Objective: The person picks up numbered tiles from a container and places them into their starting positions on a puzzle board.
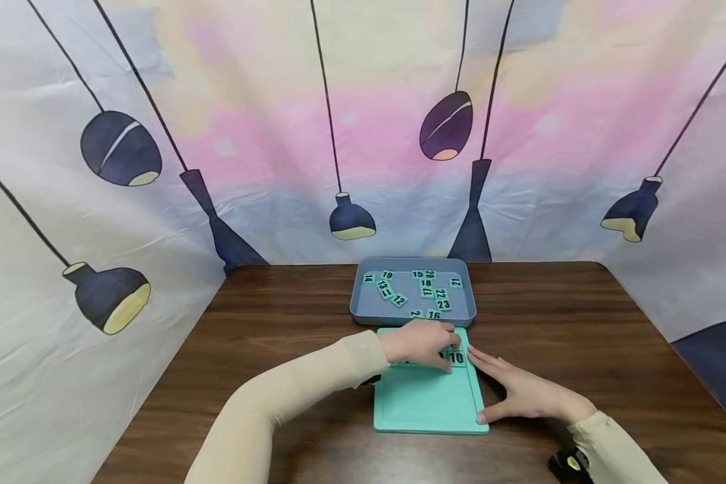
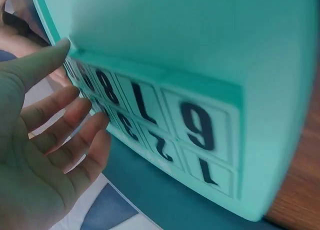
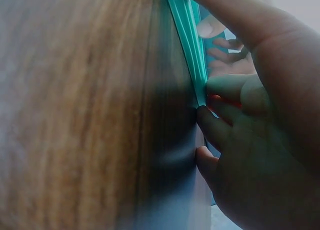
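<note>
A turquoise board (image 1: 429, 403) lies on the table, with number tiles in rows along its far side. The left hand (image 1: 420, 341) reaches over those rows, its fingers loosely bent and its fingertips by the tile marked 10 (image 1: 456, 358) at the right end. In the left wrist view the left hand (image 2: 55, 140) hides part of the rows, while tiles 6 (image 2: 197, 125), 7 (image 2: 143, 103), 1, 2, 3 and 8 show. The right hand (image 1: 523, 390) rests spread along the board's right edge, thumb near the close corner; the right wrist view shows its fingertips against the rim (image 3: 192, 45).
Just behind the board stands a blue-grey tray (image 1: 363, 310) with loose number tiles, such as 19 (image 1: 387, 275), 12 (image 1: 398, 300) and 23 (image 1: 444, 304). Both stand on a dark wooden table (image 1: 266, 323). A cloth printed with lamps (image 1: 278, 134) hangs behind.
</note>
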Available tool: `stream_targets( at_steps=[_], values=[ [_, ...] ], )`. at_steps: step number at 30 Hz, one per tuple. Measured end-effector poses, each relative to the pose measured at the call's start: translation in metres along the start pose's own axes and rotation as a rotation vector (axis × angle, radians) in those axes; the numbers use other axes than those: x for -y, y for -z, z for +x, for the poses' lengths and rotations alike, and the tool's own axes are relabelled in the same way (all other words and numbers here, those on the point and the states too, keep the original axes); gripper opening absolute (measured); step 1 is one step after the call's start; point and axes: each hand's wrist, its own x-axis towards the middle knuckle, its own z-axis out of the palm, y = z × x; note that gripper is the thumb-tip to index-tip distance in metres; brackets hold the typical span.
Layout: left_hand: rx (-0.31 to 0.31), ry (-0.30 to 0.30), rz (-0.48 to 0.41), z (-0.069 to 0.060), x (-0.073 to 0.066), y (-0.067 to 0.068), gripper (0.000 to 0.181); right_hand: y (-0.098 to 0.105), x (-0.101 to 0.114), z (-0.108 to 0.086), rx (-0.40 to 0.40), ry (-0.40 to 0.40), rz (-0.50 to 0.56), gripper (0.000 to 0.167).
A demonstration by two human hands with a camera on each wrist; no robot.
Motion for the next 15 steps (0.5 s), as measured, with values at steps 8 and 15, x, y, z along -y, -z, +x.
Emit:
stream_targets(
  at_steps=[8, 15],
  values=[
    [-0.014, 0.006, -0.125, -0.020, 0.027, 0.007, 0.033, 0.000, 0.001, 0.002, 0.012, -0.015, 0.023, 0.108],
    [-0.083, 0.067, -0.192, -0.039, 0.057, 0.030, 0.031, 0.001, 0.002, 0.001, 0.012, -0.005, 0.028, 0.107]
  ],
)
